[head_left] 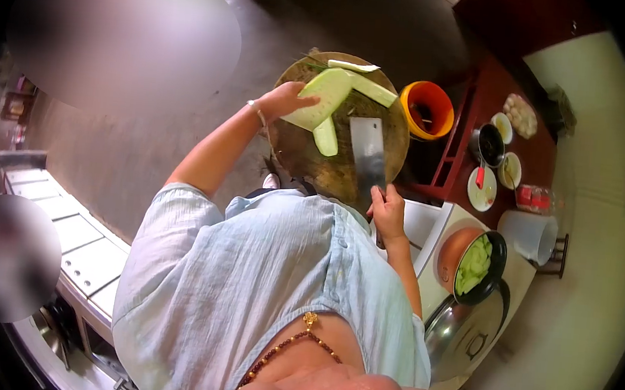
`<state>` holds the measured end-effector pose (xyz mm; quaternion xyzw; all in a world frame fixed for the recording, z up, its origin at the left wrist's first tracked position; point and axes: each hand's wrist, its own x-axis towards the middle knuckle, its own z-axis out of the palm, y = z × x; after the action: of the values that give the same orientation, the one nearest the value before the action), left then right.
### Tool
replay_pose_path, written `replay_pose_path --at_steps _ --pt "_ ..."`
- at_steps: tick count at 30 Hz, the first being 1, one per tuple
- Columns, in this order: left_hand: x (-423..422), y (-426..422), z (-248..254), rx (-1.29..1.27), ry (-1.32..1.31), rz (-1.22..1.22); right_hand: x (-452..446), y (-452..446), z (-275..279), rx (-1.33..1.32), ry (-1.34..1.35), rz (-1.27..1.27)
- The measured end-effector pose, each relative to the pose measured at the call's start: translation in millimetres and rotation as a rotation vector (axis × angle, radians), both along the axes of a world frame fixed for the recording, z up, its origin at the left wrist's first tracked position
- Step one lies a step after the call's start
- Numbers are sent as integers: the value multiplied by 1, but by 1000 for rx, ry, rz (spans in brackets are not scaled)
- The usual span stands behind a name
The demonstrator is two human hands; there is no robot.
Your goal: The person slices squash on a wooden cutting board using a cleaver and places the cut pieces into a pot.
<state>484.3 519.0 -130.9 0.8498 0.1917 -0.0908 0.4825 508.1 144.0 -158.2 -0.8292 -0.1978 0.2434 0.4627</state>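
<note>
My left hand (289,100) grips the left edge of a wide pale green gourd slab (329,91), thumb on top. The slab rests over other pieces on a round wooden chopping board (301,153). One long piece (371,89) extends to the right, a short one (326,137) points toward me, and a thin strip (353,66) lies at the far edge. My right hand (388,213) is closed round the handle of a broad cleaver (367,146), whose blade lies flat over the board's right part, apart from the gourd.
An orange bucket (426,110) stands right of the board. Further right are bowls, a small black pan (489,144) and a plastic container (528,235). Nearer me, a pot (462,264) holds green slices beside a large metal lid (464,334). Blurred areas cover the left.
</note>
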Motion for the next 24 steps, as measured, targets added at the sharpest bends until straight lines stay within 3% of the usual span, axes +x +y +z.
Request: replay_pose_path --at_steps 1,4,8,16,20,23,24 --pt "-21 -3 23 -269 96 137 1 13 7 -18 17 51" --pt "-70 1 -7 -911 -109 417 -3 52 28 32 105 211" --pt "-107 -8 -38 -1083 -161 545 2 82 18 23 114 335" --pt "-100 -55 -56 -1016 -127 634 17 83 7 -55 -76 341" --pt "-95 -55 -65 -752 -35 570 14 84 15 -91 -46 330" --pt "-97 -59 -43 -558 134 524 13 83 15 -83 -35 310" --pt "-98 -61 -43 -589 97 506 11 83 19 -68 -23 298"
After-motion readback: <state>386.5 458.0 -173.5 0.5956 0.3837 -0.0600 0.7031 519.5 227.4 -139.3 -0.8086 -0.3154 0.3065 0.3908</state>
